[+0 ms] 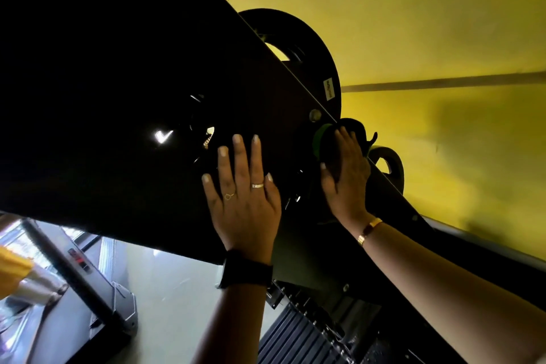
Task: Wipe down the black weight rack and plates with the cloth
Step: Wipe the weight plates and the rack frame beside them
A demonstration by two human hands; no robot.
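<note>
1. The black weight rack [124, 91] fills the upper left as a broad, dark, slanting panel; its edge runs diagonally down to the right, with a round bolt [315, 114] just inside that edge.
2. The left hand [243, 201] lies flat on the panel, fingers straight and spread wide, holding nothing; it wears two rings, and a black watch [246, 272] sits on the wrist.
3. The right hand [345, 171] is laid over the cloth [351, 127], fingers stretched along it and thumb splayed, pressing it against the rack's edge; a gold bracelet [369, 230] circles that wrist.
4. The cloth is dark with a green patch showing at its left side; it bunches beyond the fingertips, just below the bolt.
5. A large black weight plate [310, 47] stands behind the rack's edge, above the cloth; a smaller plate [396, 165] pokes out just right of the right hand.
6. A yellow wall [428, 23] lies behind; a grey machine with a red display [78, 257] sits at lower left.
</note>
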